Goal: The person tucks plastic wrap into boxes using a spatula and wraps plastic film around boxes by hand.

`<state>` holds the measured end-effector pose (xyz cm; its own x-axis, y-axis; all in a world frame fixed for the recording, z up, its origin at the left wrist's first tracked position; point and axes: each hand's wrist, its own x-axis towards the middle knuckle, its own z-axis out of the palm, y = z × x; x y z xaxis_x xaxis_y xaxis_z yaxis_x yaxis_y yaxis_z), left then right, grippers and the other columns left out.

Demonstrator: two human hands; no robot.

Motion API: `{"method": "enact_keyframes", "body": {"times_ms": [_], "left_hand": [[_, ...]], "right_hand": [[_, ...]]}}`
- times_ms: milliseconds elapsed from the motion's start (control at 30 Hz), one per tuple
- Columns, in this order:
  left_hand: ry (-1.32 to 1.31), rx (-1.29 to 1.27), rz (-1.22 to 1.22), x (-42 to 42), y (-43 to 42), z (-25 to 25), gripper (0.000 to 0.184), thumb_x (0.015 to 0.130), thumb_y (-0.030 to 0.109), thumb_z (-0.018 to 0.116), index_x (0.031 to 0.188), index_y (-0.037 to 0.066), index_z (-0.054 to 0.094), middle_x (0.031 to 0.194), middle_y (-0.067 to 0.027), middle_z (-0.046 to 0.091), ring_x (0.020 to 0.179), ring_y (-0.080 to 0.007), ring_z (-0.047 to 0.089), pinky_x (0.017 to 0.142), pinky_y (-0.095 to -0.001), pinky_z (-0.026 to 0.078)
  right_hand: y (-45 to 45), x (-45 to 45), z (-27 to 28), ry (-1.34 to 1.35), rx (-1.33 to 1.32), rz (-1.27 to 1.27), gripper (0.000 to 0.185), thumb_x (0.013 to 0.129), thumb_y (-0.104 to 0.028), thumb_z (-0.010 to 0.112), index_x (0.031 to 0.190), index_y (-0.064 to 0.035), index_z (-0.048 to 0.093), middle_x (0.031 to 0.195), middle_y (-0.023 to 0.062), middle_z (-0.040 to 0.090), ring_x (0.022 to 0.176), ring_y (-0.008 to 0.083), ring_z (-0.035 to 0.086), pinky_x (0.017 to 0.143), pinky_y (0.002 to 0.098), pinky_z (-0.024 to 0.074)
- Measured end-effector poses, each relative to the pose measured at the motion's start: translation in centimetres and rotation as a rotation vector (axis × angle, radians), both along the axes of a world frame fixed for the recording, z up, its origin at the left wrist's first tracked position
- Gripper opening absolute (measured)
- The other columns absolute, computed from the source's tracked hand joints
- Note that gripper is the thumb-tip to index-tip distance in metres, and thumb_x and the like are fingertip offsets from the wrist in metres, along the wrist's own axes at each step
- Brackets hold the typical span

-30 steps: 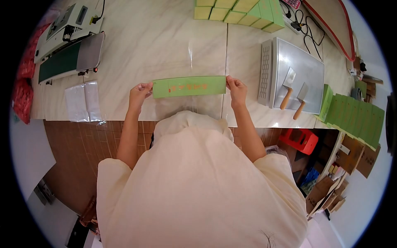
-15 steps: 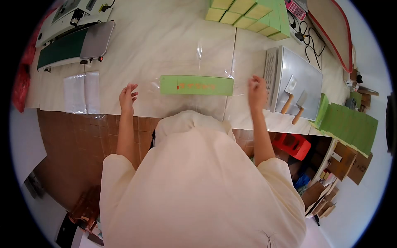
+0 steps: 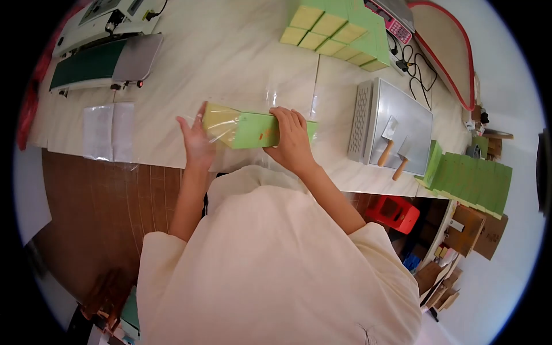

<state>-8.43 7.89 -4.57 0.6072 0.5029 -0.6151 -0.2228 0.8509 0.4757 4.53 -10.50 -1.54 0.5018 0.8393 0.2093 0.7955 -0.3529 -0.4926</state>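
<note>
- Green box [image 3: 248,133] mid-frame, pale yellow end angled left, clear film [image 3: 217,145] around that end
- right hand [image 3: 293,138] gripping it from above, fingers over the far edge
- left hand [image 3: 198,142] spread open beside the yellow end (can't tell how much it's touching)
- metal case [image 3: 413,123] with two wooden-handled scrapers [image 3: 386,154], right of frame
- stacked green boxes [image 3: 345,35], upper middle
</note>
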Motion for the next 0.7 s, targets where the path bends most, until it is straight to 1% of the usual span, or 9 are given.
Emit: {"method": "enact_keyframes", "body": {"times_ms": [33,133,267,400,500,567,600,633,700], "left_hand": [[-0.006,0.005,-0.014,0.6,-0.2,2.3,0.09,0.092,0.074,0.02,0.147,0.004,0.032,0.145,-0.013,0.043,0.136,-0.0274,0.037,0.113,-0.0399,0.028],[-0.256,0.409,-0.174,2.0,-1.3,6.0,0.09,0.093,0.073,0.018,0.149,0.004,0.03,0.151,-0.0134,0.037,0.141,-0.0272,0.03,0.116,-0.0397,0.022],[-0.12,0.806,-0.345,3.7,-3.0,6.0,0.088,0.095,0.07,0.015,0.149,0.001,0.028,0.154,-0.0131,0.033,0.143,-0.0259,0.027,0.118,-0.0385,0.014],[0.012,1.091,-0.419,4.7,-3.4,4.4,0.082,0.099,0.063,0.015,0.147,-0.002,0.029,0.153,-0.014,0.035,0.144,-0.0246,0.026,0.119,-0.0391,0.011],[0.097,1.29,-0.344,5.0,-2.6,5.2,0.064,0.104,0.047,0.026,0.143,-0.003,0.036,0.147,-0.0146,0.042,0.139,-0.0247,0.034,0.117,-0.0393,0.019],[0.075,1.308,-0.304,5.9,-3.5,7.9,0.055,0.105,0.038,0.031,0.141,-0.003,0.04,0.147,-0.014,0.043,0.139,-0.0243,0.036,0.117,-0.0386,0.019],[0.124,1.486,-0.232,6.1,-4.1,9.2,0.044,0.102,0.031,0.043,0.13,-0.001,0.048,0.136,-0.0122,0.05,0.127,-0.0228,0.045,0.11,-0.0375,0.03],[0.18,1.666,-0.149,6.2,-4.6,10.0,0.033,0.098,0.025,0.056,0.12,0.0,0.057,0.125,-0.0103,0.058,0.116,-0.0213,0.055,0.102,-0.0364,0.04],[0.247,1.721,-0.294,6.3,-5.8,11.5,0.026,0.096,0.019,0.059,0.114,0.001,0.059,0.114,-0.0082,0.061,0.104,-0.0182,0.057,0.094,-0.034,0.044]], "right_hand": [[-0.3,-0.3,1.0,0.011,0.093,-0.039,0.075,0.063,-0.018,0.084,0.126,-0.0044,0.044,0.118,0.0112,0.056,0.112,0.03,0.053,0.102,0.0463,0.0357],[-0.9,-0.5,0.9,0.067,0.235,-0.151,0.077,0.063,-0.015,0.084,0.127,-0.0028,0.043,0.12,0.0126,0.055,0.114,0.03,0.052,0.103,0.0466,0.0348],[-1.5,-0.5,-6.5,0.288,0.221,-0.249,0.081,0.062,-0.016,0.085,0.129,-0.0023,0.042,0.125,0.0133,0.052,0.116,0.0326,0.05,0.103,0.0459,0.0342],[-3.4,-0.6,-6.4,0.413,0.191,-0.311,0.085,0.064,-0.02,0.085,0.134,-0.0025,0.041,0.128,0.0138,0.051,0.118,0.0347,0.049,0.103,0.0465,0.0337],[-7.3,0.7,-1.4,0.126,0.199,-0.335,0.066,0.072,-0.023,0.081,0.129,-0.0068,0.052,0.124,0.0162,0.056,0.121,0.0356,0.048,0.103,0.0458,0.0382],[-12.0,3.7,-1.6,0.02,0.313,-0.57,0.062,0.074,-0.022,0.08,0.128,-0.0063,0.053,0.121,0.0159,0.058,0.119,0.0356,0.05,0.103,0.0463,0.0382],[-15.0,5.8,-2.5,-0.156,0.21,-0.76,0.053,0.074,-0.021,0.076,0.121,-0.006,0.056,0.117,0.0136,0.059,0.112,0.0342,0.053,0.096,0.0448,0.0424],[-18.6,7.6,-0.7,-0.198,0.312,-0.85,0.043,0.077,-0.019,0.073,0.115,-0.0047,0.058,0.112,0.0143,0.061,0.103,0.0345,0.057,0.089,0.0445,0.0456],[-25.2,10.7,-1.4,-0.543,0.076,-1.099,0.032,0.078,-0.016,0.071,0.106,-0.0024,0.062,0.103,0.0146,0.063,0.096,0.0342,0.059,0.088,0.0433,0.0457]]}}
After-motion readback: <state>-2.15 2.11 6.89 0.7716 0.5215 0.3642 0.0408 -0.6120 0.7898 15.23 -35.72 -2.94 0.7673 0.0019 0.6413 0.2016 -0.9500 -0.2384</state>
